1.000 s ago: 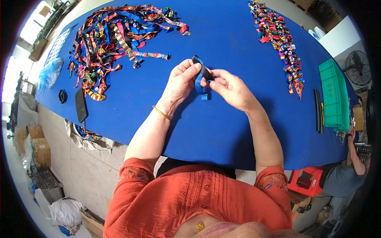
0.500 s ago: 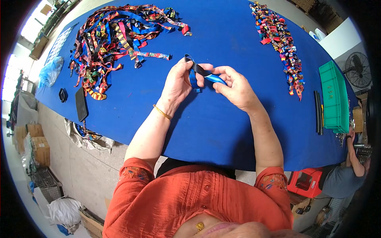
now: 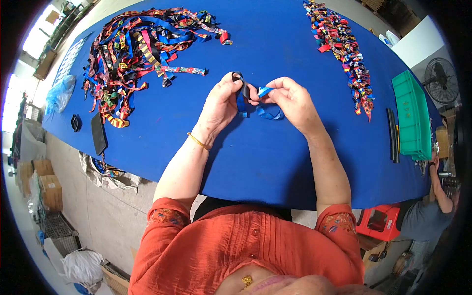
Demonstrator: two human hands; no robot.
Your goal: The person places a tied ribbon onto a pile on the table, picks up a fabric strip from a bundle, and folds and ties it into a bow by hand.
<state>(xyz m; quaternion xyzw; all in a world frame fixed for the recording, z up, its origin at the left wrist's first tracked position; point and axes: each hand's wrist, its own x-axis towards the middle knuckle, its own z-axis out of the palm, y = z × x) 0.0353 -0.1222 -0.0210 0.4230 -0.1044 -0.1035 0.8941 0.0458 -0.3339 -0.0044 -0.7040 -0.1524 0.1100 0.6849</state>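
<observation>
Above the blue-covered table (image 3: 265, 157), my left hand (image 3: 225, 98) pinches a black and blue ribbon (image 3: 241, 101) that loops over the fingers. My right hand (image 3: 291, 102) is closed on a blue ribbon end (image 3: 265, 91) between thumb and fingers, with a blue curl hanging below it. Whether both parts belong to one ribbon is hard to tell. A tangled pile of patterned ribbons (image 3: 128, 54) lies to the left, and a long row of bunched ribbons (image 3: 344, 54) lies to the right.
A green crate (image 3: 412, 118) and dark rods (image 3: 393, 135) are at the right edge. On the left lie a black phone-like object (image 3: 99, 133), a small black item (image 3: 75, 123) and a blue plastic bag (image 3: 60, 94). A person (image 3: 427, 216) is beside a red stool (image 3: 378, 222).
My right hand has pulled slightly away from my left with the ribbon end raised. A blue curl now hangs beneath it. The view has shifted slightly.
</observation>
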